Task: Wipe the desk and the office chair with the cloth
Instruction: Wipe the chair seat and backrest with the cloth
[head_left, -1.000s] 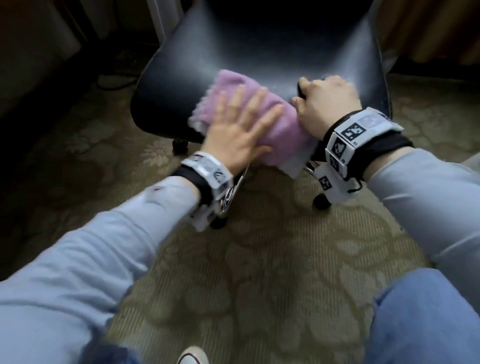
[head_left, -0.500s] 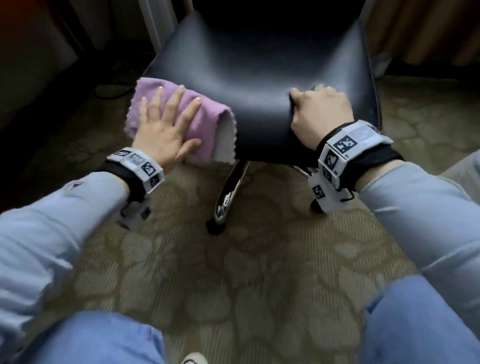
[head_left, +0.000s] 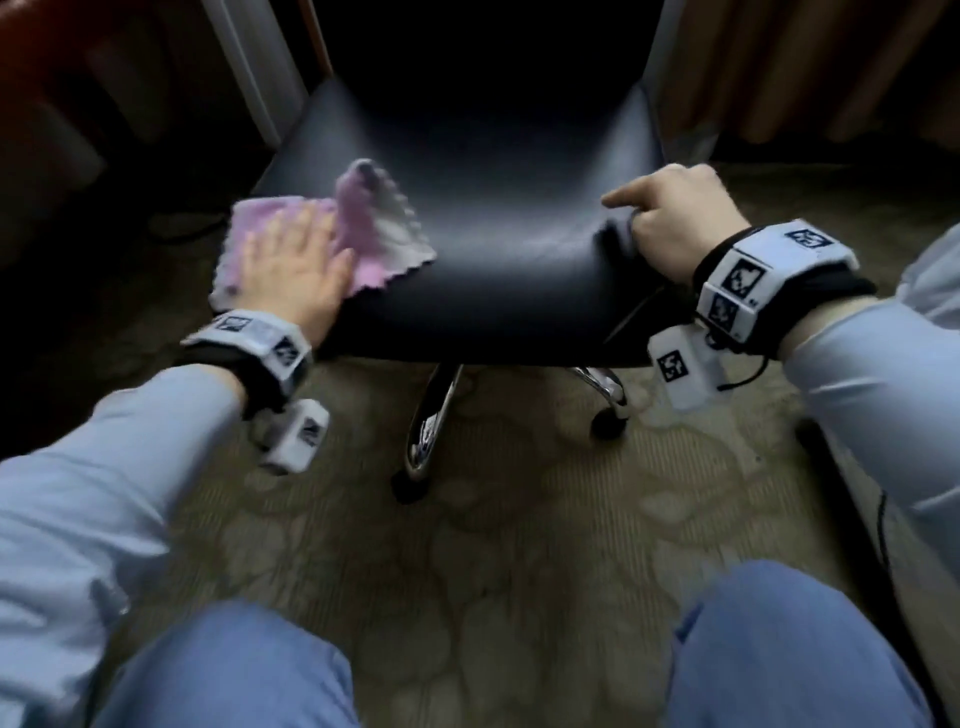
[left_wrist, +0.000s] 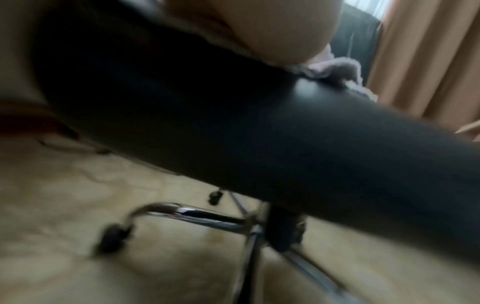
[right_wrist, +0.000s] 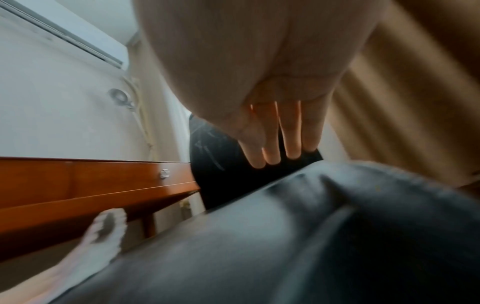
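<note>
The black office chair seat (head_left: 493, 208) fills the middle of the head view. A pink and white cloth (head_left: 374, 228) lies on its front left corner, one corner lifted. My left hand (head_left: 296, 265) presses flat on the cloth with straight fingers, blurred by motion. My right hand (head_left: 675, 223) grips the seat's front right edge, where the leather puckers. In the left wrist view the cloth (left_wrist: 335, 70) bunches on top of the seat (left_wrist: 259, 123). The right wrist view shows my fingers (right_wrist: 293, 133) lying over the seat (right_wrist: 285, 236).
The chair's chrome legs (head_left: 431, 431) and black castors stand on patterned carpet (head_left: 493, 545). My knees (head_left: 779, 649) are at the bottom. A wooden desk (right_wrist: 91, 185) with a drawer knob stands beyond the chair. Curtains (head_left: 831, 67) hang behind on the right.
My left hand swept the cloth from the middle of the seat to its front left corner, and the cloth has opened out. My right hand stayed on the right front edge.
</note>
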